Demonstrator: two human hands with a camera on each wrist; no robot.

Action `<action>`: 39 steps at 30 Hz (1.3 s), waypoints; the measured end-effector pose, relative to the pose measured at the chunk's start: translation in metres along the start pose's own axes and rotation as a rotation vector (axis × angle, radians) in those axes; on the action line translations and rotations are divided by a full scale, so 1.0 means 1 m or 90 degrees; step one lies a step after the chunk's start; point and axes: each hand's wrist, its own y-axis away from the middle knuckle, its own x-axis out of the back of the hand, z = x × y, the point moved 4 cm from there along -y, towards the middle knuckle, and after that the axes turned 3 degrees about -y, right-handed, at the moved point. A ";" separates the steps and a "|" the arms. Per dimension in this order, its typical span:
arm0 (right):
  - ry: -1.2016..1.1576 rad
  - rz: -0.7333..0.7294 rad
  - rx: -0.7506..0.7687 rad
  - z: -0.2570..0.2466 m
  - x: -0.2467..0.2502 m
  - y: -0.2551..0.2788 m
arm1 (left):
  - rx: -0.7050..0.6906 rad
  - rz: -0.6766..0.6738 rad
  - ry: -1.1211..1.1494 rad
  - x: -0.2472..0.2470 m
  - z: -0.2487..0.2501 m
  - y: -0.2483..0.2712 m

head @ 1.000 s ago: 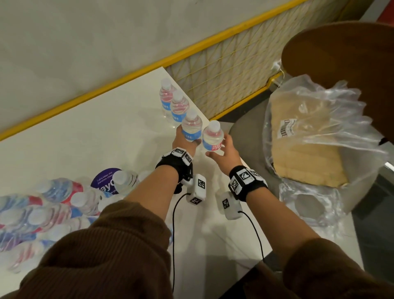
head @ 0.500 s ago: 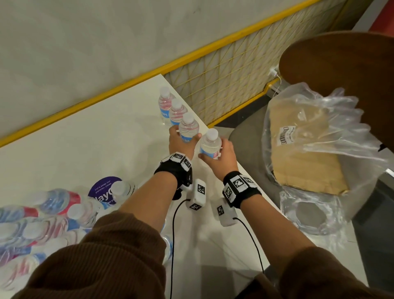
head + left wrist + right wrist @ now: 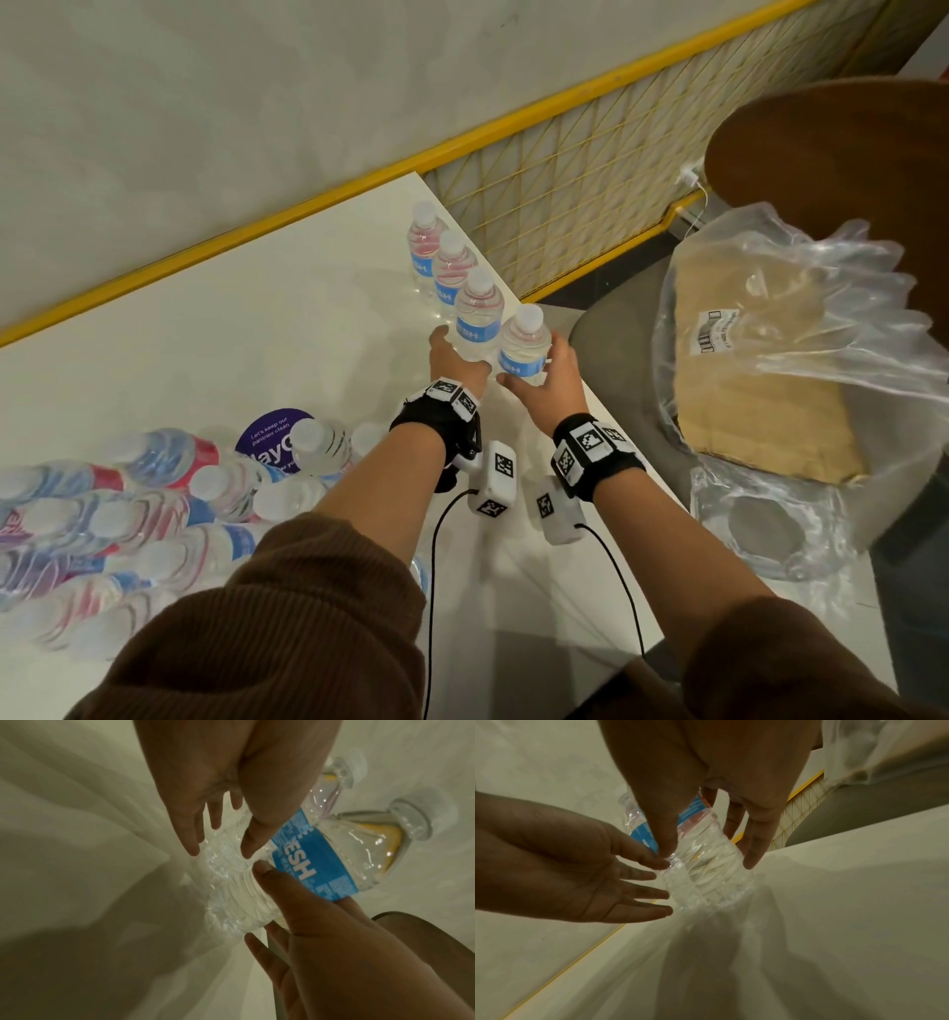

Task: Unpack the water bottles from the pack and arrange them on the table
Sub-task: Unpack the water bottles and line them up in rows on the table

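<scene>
Four small clear water bottles with blue labels stand in a row along the right edge of the white table (image 3: 257,334). My left hand (image 3: 452,354) lies at the base of the third bottle (image 3: 478,313), its fingers (image 3: 639,894) straight and spread. My right hand (image 3: 531,370) holds the fourth bottle (image 3: 524,344), the nearest one, with thumb and fingers on opposite sides of its ribbed lower body (image 3: 706,872). That bottle stands on the table. The pack (image 3: 102,514), with several bottles lying in it, is at the near left.
The bottle row runs right beside the table's edge. Off the table on the right, a clear plastic bag with brown cardboard (image 3: 770,385) sits on a grey seat. A yellow mesh panel (image 3: 590,180) stands behind. A purple round sticker (image 3: 272,442) lies by the pack.
Both hands have lowered their bottles onto the table at the near end of the row. My left hand's fingers have straightened off the third bottle.
</scene>
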 end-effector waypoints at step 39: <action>0.033 -0.058 -0.027 -0.017 0.002 0.010 | -0.084 -0.066 -0.072 -0.001 0.026 0.027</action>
